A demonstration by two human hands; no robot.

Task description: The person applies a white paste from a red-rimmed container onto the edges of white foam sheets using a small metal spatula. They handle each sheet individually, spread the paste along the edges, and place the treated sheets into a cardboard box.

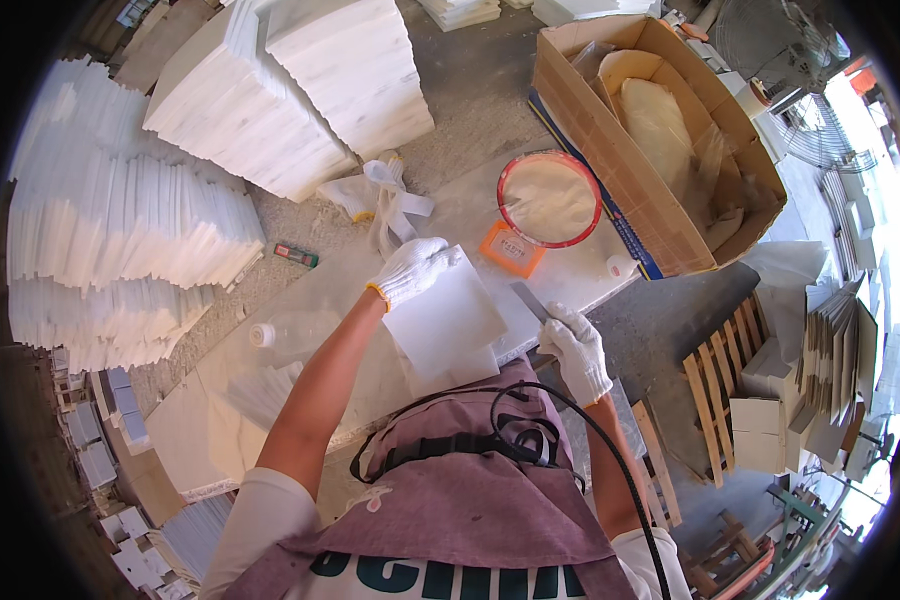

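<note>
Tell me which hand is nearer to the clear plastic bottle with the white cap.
Left. The white-gloved left hand is at the square white tile, right of the bottle; the white-gloved right hand is much farther right, holding a flat grey blade.

White gloves (415,274) and a mauve apron (470,505) are worn.

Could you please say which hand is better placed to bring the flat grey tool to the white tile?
Probably the right hand: it holds the flat grey tool beside the white tile; the left hand rests on the tile's far edge.
</note>
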